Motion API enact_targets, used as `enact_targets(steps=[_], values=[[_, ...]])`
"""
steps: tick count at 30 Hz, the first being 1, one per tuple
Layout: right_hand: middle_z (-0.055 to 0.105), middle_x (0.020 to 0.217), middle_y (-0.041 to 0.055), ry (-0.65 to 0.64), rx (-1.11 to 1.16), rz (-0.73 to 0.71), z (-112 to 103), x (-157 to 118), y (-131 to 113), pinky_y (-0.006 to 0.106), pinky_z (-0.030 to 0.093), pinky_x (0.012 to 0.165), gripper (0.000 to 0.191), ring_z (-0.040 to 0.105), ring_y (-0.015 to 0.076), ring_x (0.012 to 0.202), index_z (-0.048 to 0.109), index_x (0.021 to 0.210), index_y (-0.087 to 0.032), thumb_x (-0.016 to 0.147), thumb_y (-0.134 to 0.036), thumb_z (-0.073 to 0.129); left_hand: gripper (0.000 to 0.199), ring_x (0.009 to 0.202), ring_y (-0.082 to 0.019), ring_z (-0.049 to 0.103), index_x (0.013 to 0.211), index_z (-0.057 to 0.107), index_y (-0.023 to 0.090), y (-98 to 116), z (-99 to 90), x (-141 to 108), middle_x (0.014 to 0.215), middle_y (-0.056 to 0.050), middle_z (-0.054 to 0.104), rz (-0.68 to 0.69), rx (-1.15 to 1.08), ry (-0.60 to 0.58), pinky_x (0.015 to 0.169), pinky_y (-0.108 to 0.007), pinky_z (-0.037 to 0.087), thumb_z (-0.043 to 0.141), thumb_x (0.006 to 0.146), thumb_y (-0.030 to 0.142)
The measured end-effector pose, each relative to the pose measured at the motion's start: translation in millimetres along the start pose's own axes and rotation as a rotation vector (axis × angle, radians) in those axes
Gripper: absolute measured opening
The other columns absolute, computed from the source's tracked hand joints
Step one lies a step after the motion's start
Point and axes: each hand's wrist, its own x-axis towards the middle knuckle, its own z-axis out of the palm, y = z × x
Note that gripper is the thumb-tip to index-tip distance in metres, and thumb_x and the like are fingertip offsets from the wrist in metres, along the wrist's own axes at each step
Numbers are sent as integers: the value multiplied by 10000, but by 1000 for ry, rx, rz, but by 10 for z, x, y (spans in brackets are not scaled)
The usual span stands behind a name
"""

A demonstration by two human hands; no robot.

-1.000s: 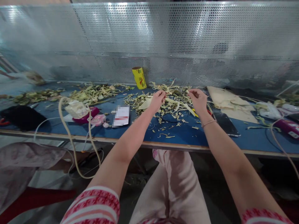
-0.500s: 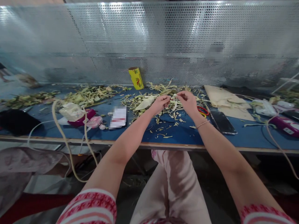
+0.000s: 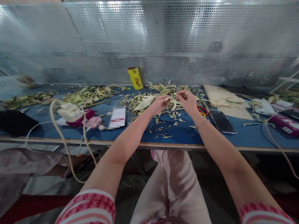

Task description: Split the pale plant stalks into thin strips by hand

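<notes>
Over a pile of pale green plant strips and leaf scraps (image 3: 134, 104), my two hands work close together. My left hand (image 3: 160, 105) is closed in a pinch, with a small pale plant piece (image 3: 167, 98) at its fingertips. Thumb and fingers of my right hand (image 3: 188, 100) also pinch a pale plant strip (image 3: 175, 94), just right of the left hand. A broad pale leaf (image 3: 145, 103) lies in the pile beside my left wrist. Red and yellow loop handles (image 3: 202, 111) show next to my right wrist.
A yellow tube (image 3: 135, 78) stands against the perforated metal panel (image 3: 163, 37). Right of my hands are a dark phone (image 3: 223, 122) and tan sheets (image 3: 216, 96). At left lie a white card (image 3: 118, 117), a magenta device (image 3: 80, 119), a cable (image 3: 59, 127) and another plant heap (image 3: 85, 95).
My left fingers have turned slightly, and a pale piece now shows at their tips. The right hand stays almost where it was, still pinching. The view has shifted a little.
</notes>
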Motion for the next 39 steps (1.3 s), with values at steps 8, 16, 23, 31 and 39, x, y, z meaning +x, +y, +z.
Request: enact_targets(steps=[8,16,23,31,39], values=[[663,814,30,-13,14,-51,4,-20,-28,352,547,766,89,656,163,753,615,828,-213,787,-291,599,86,607,-96,551,764,569,135,-51,-15,14,643,-18,569,27,-5,-37,566,-219,377,595,815,199],[639,822,28,-45,75,11,18,-28,-20,347,567,711,123,648,172,793,597,839,-224,791,-337,602,137,629,-79,551,721,537,141,-47,24,6,647,5,565,57,-24,-35,684,-228,430,665,761,167],[606,724,-1,-58,77,-11,8,-29,-61,326,547,698,118,623,138,669,576,842,-230,803,-341,586,152,654,-76,543,706,527,148,-41,48,-8,668,16,543,71,-30,-34,662,-222,421,655,689,68],[603,677,-9,-82,115,45,16,-20,-58,336,553,687,181,623,144,640,591,823,-224,758,-385,642,135,568,-50,484,770,526,147,-7,67,-28,634,27,538,33,-66,35,529,-175,332,644,733,92],[592,697,-22,-66,312,98,44,9,54,318,558,695,274,618,123,636,596,806,-219,680,-422,729,122,513,-35,451,759,560,128,-44,76,38,607,43,531,83,39,122,519,-185,338,670,738,80]])
